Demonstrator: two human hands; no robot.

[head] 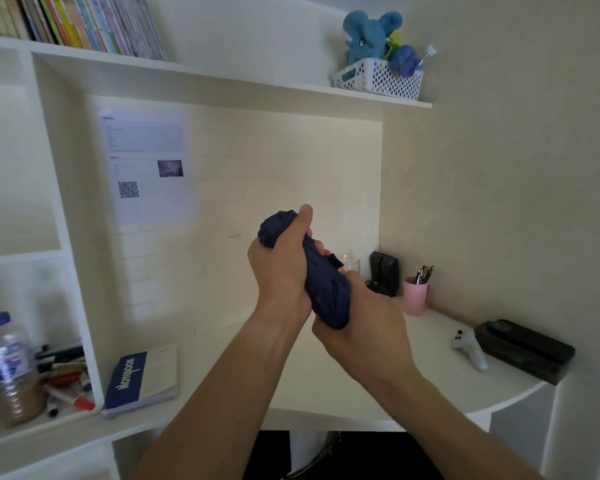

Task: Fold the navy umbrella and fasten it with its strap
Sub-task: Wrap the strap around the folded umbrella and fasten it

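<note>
A white desk (326,386) with built-in shelves fills the frame, under a cream wall with a printed sheet (146,168) at the upper left. On the top shelf, at the upper right, a white basket (378,79) holds a blue plush toy (371,36). At the lower left lie a blue notebook (141,379) and, in a side compartment, a bottle (9,362) among markers; at the right stand a pink cup (415,294) with pens, a white controller (470,348) and a black case (523,348). In the centre of the frame, held in the air above the desk, is the umbrella (326,289), already collapsed and gathered into a short, thick navy bundle that slants from upper left to lower right. The left hand (284,265) grips the upper part, its fingers curled round the cloth and the thumb pointing up beside the top end. The right hand (364,327) holds the lower end from below, fingers wrapped round it; the handle is hidden there. A small dark tab, probably the strap (336,260), sticks out on the right side of the bundle, just beside the left fingertips. I judge that the folding is mostly done, though the cloth looks loose and wrinkled at the top. I cannot tell whether the strap goes round the bundle already; it seems not closed. What is left is to tighten the roll, bring the strap round it and fasten it.
</note>
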